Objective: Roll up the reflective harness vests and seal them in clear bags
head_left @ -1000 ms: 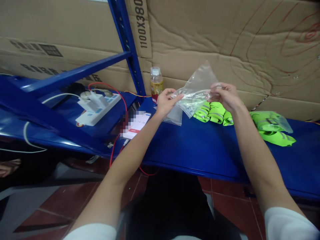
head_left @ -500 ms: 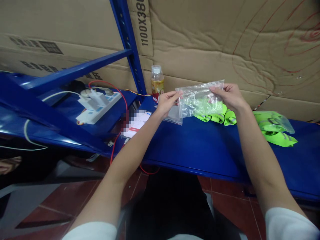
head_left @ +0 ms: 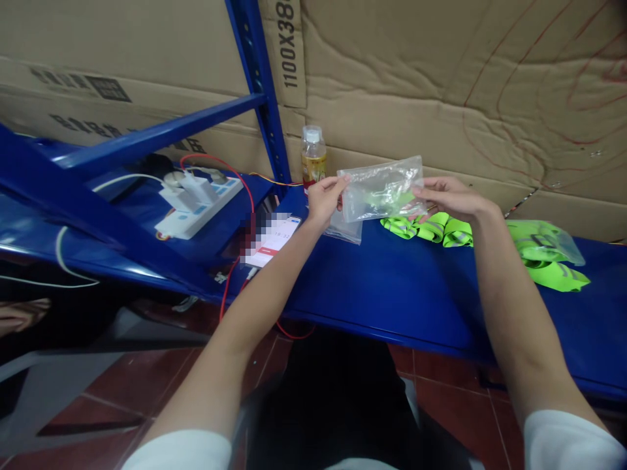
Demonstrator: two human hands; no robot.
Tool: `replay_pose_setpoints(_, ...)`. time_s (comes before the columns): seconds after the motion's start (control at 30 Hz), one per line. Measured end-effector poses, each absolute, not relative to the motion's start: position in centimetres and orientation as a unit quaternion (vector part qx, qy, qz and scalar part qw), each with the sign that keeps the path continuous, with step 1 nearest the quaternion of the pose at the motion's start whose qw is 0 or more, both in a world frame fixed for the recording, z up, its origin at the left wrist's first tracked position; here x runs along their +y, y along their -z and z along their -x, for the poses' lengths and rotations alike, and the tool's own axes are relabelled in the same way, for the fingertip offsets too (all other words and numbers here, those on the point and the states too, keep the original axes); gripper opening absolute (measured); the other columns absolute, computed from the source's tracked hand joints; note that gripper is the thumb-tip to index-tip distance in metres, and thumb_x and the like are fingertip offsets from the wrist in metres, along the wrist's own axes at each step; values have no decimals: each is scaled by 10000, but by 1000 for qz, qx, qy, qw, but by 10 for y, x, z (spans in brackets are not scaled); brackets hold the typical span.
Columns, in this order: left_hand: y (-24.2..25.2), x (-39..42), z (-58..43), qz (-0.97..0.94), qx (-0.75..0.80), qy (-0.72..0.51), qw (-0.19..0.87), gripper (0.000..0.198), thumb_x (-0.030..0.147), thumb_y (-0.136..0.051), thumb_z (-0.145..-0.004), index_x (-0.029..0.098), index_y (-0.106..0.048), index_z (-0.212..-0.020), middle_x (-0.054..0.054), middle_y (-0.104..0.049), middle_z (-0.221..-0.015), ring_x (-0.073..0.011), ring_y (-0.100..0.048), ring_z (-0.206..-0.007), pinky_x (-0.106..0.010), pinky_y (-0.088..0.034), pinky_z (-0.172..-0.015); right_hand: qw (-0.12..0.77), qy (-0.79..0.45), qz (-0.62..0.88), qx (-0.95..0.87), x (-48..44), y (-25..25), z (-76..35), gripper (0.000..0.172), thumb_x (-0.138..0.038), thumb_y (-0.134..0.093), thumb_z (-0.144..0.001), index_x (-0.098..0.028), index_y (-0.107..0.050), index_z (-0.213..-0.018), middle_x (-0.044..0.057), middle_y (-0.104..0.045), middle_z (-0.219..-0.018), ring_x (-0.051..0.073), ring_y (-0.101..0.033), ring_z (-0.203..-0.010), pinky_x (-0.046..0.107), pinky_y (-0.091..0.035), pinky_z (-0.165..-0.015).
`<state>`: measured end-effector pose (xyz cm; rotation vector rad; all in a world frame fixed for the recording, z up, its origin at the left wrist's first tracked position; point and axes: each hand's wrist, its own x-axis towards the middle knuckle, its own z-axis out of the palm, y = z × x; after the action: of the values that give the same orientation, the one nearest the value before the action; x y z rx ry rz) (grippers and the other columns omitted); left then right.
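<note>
A clear plastic bag (head_left: 379, 189) is held up above the blue shelf, tilted toward me, with green showing through it. My left hand (head_left: 326, 201) pinches its left edge between thumb and fingers. At the bag's right edge is my right hand (head_left: 448, 197), thumb on the near side and some fingertips behind the film. Just under and beyond the bag lie several rolled neon-green reflective straps (head_left: 431, 228). Another clear bag (head_left: 347, 230) lies flat on the shelf beside my left hand, partly covered.
Left of my arm are a phone (head_left: 274, 243) on a cable and a white power strip (head_left: 198, 205) with plugs. A drink bottle (head_left: 313, 156) stands by the blue upright (head_left: 259, 78). Bagged green straps (head_left: 546, 243) lie right. Cardboard (head_left: 382, 85) backs the shelf (head_left: 392, 287).
My right hand has shifted from the bag's upper right corner down to its right edge, its fingers more spread. The bag has tipped slightly. The view has moved a little.
</note>
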<state>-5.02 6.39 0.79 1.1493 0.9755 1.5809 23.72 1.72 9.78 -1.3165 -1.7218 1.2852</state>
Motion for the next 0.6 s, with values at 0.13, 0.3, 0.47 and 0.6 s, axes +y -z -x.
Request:
replay_pose_setpoints(0.13, -11, 61, 47, -467, 392, -643, 463, 279, 411, -789, -949, 214, -636, -824, 34, -637, -687, -78, -522, -456, -261, -392, -441, 360, -437, 510, -648, 22, -93, -235, 322, -431, -965, -770, -221, -813, -961, 74, -808, -803, 205, -759, -620, 290, -615, -488)
replay_pose_setpoints(0.3, -18, 49, 38, -475, 370, -596, 532, 163, 245, -667, -991, 223, -553, -877, 23, -668, -725, -113, -655, -541, -252, -534, -514, 508, -345, 511, -602, 34, -86, -236, 237, -335, -933, -804, -209, -775, -929, 17, -731, -681, 145, -678, -533, 219, -495, -402)
replay_pose_setpoints(0.47, -16, 46, 31, -431, 362, -623, 542, 206, 99, -646, -941, 235, -495, -902, 18, -707, -835, -136, -716, -666, -346, -669, -728, 574, -355, 489, -552, 39, -85, -237, 372, -322, -875, -887, -268, -665, -1189, 8, -785, -839, 189, -770, -689, 274, -611, -539)
replay_pose_setpoints(0.6, -14, 48, 31, -395, 320, -654, 560, 271, 47, -626, -922, 234, -431, -899, 21, -722, -895, -143, -764, -788, -427, -675, -935, 501, -395, 514, -574, 30, -86, -226, 505, -509, -933, -819, -261, -679, -1177, 67, -824, -904, 226, -797, -717, 257, -568, -444)
